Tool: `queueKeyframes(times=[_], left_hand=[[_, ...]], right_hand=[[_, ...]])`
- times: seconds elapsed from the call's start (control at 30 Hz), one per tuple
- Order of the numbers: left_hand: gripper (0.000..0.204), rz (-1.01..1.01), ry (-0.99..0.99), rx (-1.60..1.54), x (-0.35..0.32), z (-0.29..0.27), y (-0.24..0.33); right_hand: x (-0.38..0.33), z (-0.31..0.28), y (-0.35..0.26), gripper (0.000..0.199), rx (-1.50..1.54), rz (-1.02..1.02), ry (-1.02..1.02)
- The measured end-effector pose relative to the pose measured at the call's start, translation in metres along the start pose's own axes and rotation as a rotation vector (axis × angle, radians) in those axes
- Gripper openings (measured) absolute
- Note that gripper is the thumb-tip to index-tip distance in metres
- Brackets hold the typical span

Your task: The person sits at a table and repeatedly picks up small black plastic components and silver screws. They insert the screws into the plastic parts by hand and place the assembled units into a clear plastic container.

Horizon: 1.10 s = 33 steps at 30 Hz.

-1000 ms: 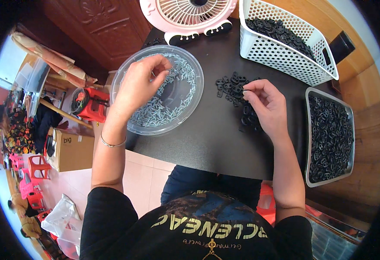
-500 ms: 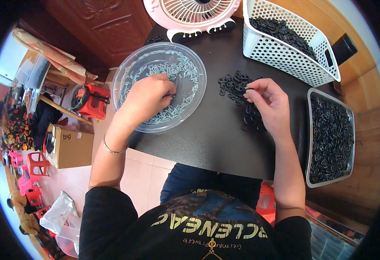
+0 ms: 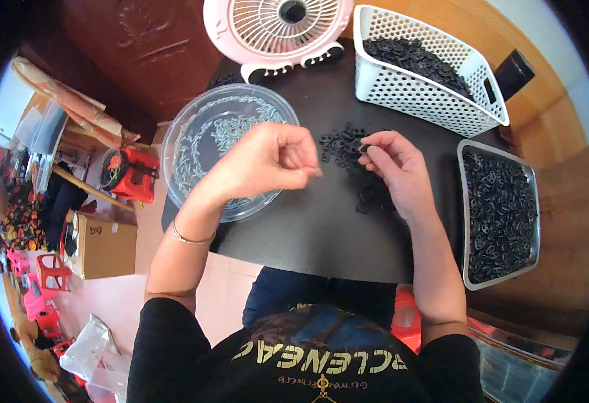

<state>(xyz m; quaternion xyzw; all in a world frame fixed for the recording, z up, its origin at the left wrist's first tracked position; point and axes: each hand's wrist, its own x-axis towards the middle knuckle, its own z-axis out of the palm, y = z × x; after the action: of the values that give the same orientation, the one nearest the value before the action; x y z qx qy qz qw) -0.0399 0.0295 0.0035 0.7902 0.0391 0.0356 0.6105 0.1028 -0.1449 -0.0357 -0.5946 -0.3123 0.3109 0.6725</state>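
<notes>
My left hand (image 3: 264,161) is over the right rim of a round clear tub (image 3: 173,144) that holds many small silvery screws (image 3: 235,131). Its thumb and fingertips are pinched together, and whatever is between them is too small and blurred to make out. Above the dark table, my right hand (image 3: 402,171) grips a small black plastic piece (image 3: 363,148) between thumb and forefinger. A loose pile of similar black pieces with holes (image 3: 338,144) lies just left of and beneath that hand.
At the back right stands a white perforated basket (image 3: 415,101) of black pieces; a metal tray (image 3: 467,201) on the right holds more. A pink fan (image 3: 230,33) stands at the far edge of the dark table (image 3: 294,235). A cardboard box (image 3: 110,248) is on the floor at left.
My left hand has risen out of the screw tub and moved right, toward my right hand. The right hand keeps its pinch beside the pile. The whole view has shifted slightly.
</notes>
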Motion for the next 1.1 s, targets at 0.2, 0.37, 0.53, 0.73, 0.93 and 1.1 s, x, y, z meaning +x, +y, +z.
queueKeyframes(times=[0.2, 0.37, 0.53, 0.73, 0.93, 1.1], left_hand=[[0.012, 0.061, 0.086, -0.403, 0.032, 0.029, 0.019], [0.018, -0.034, 0.146, -0.579, 0.036, 0.035, -0.010], [0.018, -0.084, 0.163, -0.702, 0.035, 0.041, -0.020], [0.011, -0.051, 0.130, -0.850, 0.036, 0.047, -0.026], [0.011, -0.021, 0.127, -0.894, 0.036, 0.044, -0.030], [0.014, -0.033, 0.176, -0.935, 0.037, 0.045, -0.028]], right_hand=[[0.002, -0.004, 0.000, 0.018, 0.129, 0.028, 0.011], [-0.002, 0.003, -0.009, 0.021, 0.219, 0.066, 0.058], [-0.006, 0.004, -0.007, 0.017, 0.173, -0.030, 0.039], [-0.006, 0.006, 0.002, 0.013, 0.118, -0.165, 0.021], [-0.007, 0.011, -0.001, 0.018, -0.025, -0.232, 0.023], [-0.005, 0.011, -0.001, 0.019, -0.174, -0.288, 0.016]])
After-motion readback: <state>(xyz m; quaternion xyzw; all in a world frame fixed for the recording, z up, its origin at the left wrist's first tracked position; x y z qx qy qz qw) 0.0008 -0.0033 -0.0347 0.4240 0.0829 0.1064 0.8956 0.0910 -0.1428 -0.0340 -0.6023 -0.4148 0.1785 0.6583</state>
